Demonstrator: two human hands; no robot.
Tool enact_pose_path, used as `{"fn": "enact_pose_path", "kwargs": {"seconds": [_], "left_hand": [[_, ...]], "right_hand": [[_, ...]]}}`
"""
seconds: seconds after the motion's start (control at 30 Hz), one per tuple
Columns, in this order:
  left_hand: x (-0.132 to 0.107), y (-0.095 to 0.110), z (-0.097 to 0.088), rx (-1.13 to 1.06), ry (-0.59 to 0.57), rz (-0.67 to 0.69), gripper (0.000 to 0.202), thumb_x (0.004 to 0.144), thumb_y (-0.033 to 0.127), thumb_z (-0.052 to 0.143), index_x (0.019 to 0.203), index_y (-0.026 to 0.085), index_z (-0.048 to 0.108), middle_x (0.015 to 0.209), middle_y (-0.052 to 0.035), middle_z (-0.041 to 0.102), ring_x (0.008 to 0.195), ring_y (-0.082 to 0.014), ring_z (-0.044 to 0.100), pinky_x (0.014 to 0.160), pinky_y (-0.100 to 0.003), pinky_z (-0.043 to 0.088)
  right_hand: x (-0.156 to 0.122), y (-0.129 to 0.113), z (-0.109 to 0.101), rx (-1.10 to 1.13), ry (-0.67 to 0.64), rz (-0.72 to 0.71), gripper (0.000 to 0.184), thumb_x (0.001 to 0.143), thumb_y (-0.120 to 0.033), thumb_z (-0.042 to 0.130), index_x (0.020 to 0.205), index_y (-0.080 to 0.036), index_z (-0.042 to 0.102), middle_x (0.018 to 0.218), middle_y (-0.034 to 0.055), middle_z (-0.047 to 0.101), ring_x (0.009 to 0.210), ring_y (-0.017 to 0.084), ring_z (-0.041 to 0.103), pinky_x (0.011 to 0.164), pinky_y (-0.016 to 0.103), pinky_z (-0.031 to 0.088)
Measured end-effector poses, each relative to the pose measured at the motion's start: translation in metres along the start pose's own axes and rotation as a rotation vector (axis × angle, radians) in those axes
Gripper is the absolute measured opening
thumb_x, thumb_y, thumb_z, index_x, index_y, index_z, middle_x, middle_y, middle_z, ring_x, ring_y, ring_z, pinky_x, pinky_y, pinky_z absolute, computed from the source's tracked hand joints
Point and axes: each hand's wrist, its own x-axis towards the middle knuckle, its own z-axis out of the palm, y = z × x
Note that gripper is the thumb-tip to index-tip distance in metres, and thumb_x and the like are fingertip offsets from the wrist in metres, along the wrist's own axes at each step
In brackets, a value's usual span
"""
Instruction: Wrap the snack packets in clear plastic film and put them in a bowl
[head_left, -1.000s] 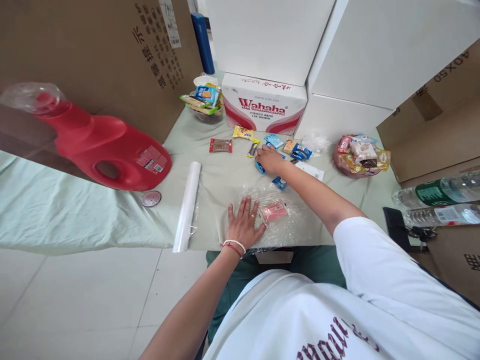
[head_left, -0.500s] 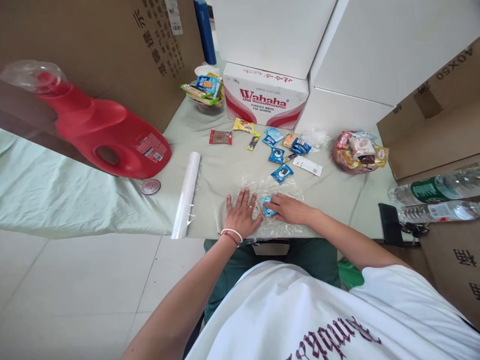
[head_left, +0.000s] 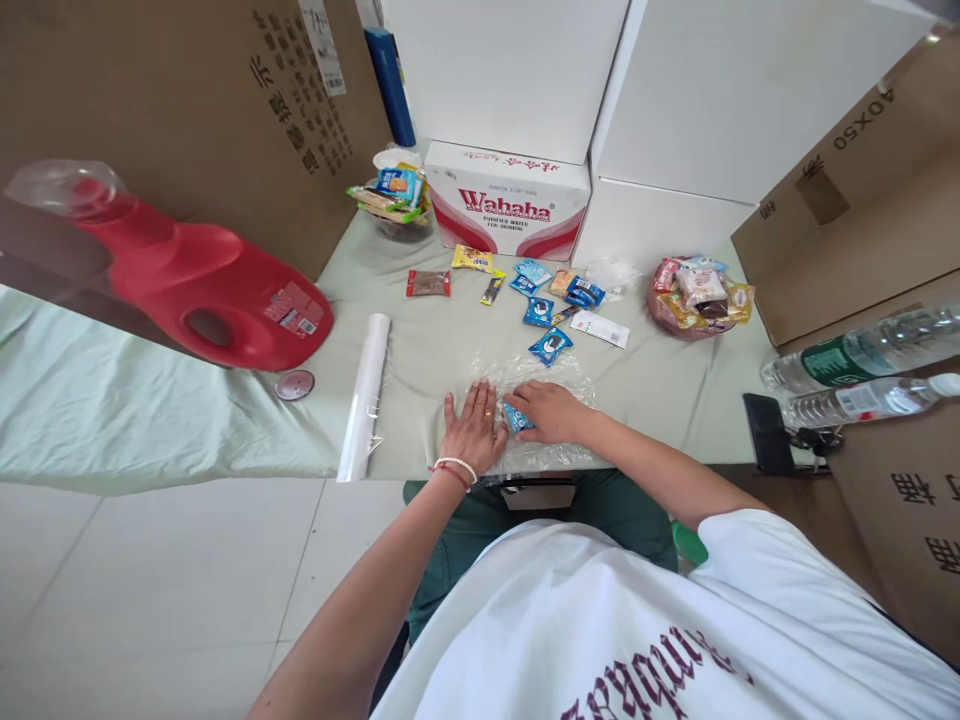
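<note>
A sheet of clear plastic film lies crumpled at the table's front edge. On it is a small blue snack packet, partly covered by my right hand, whose thumb and fingers close around it. Flat beside the packet, my left hand rests with its fingers stretched out, pressing on the film's left part. A white roll of plastic film lies to the left of my left hand. Just beyond the sheet is another blue snack packet.
Several snack packets lie farther back, before a Wahaba-style printed carton. Snack bowls stand at back left and right. A red detergent jug is at left; plastic bottles and a black phone at right.
The view has shifted slightly. My right hand has slid farther over the blue packet and covers more of it. My left hand stays flat on the film.
</note>
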Motion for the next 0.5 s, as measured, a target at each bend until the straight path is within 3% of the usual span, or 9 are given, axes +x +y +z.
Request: {"fn": "enact_pose_path", "kwargs": {"seconds": [0.23,0.4,0.5], "left_hand": [[0.0,0.002,-0.003,-0.018,0.002,-0.008,0.074,0.099,0.038,0.035,0.167,0.01,0.025,0.175,-0.0159,0.02,0.163,-0.0327,0.022,0.13,-0.069,0.006],[-0.005,-0.006,-0.008,-0.1,0.05,0.023,0.069,0.1,0.04,0.04,0.165,0.019,0.035,0.175,-0.0126,0.024,0.163,-0.0301,0.025,0.131,-0.063,0.014],[-0.011,-0.021,-0.01,-0.207,0.111,0.082,0.057,0.099,0.03,0.042,0.155,0.024,0.052,0.172,-0.0084,0.035,0.163,-0.0278,0.025,0.13,-0.059,0.02]], "right_hand": [[-0.001,-0.005,-0.003,0.037,0.005,0.274,0.059,0.097,-0.057,0.065,0.141,-0.018,0.056,0.127,0.0177,0.064,0.118,0.034,0.06,0.088,0.041,0.054],[-0.005,-0.009,-0.002,0.102,0.073,0.283,0.069,0.096,-0.057,0.067,0.149,-0.015,0.051,0.151,0.021,0.053,0.129,0.037,0.057,0.098,0.047,0.055],[-0.029,-0.003,-0.003,0.23,0.245,0.261,0.069,0.098,-0.056,0.065,0.153,-0.017,0.047,0.158,0.0204,0.045,0.135,0.035,0.055,0.104,0.048,0.054]]}}
